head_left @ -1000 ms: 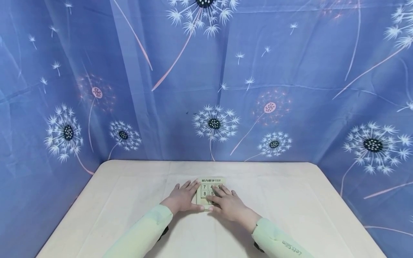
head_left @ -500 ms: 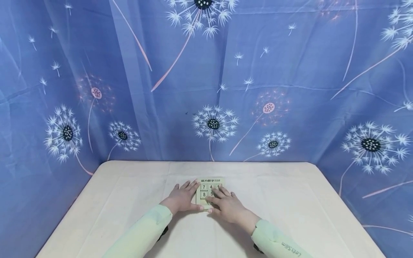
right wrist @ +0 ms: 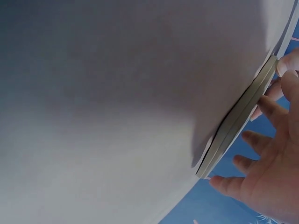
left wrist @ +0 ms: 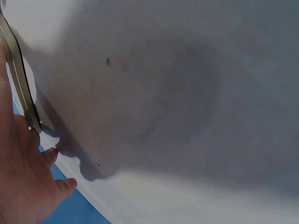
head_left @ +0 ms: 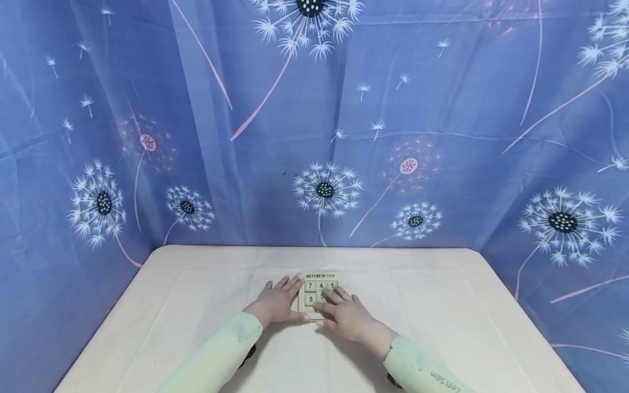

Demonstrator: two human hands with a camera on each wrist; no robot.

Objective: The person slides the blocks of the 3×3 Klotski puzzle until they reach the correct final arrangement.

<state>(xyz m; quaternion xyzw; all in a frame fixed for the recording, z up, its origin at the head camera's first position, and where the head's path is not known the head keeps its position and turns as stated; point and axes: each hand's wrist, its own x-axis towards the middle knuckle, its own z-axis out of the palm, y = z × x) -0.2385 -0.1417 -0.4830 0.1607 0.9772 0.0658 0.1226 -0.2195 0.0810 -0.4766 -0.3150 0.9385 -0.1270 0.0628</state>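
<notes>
A pale green sliding number puzzle (head_left: 307, 314) lies flat on the table in the head view, with dark printed characters along its far edge. Its tiles 7, 4, 1, 8 and 5 show; the right hand covers others. My left hand (head_left: 276, 302) rests along the puzzle's left side, fingers spread and fairly straight, thumb at the near edge. My right hand (head_left: 350, 316) lies over the right side, its index fingertip low beside the 8 tile (head_left: 310, 299) and its thumb at the near edge. Both wrist views show the puzzle's thin edge, with tile faces hidden.
A cream-covered table (head_left: 196, 305) with rounded far corners spreads around the puzzle. Behind and beside it hangs a blue curtain (head_left: 275, 120) printed with dandelions. Pale green sleeves (head_left: 221, 349) cover both forearms.
The 8 tile has slid a little toward me, away from the 7. My right index finger has shifted slightly nearer with it. The left hand has stayed in place.
</notes>
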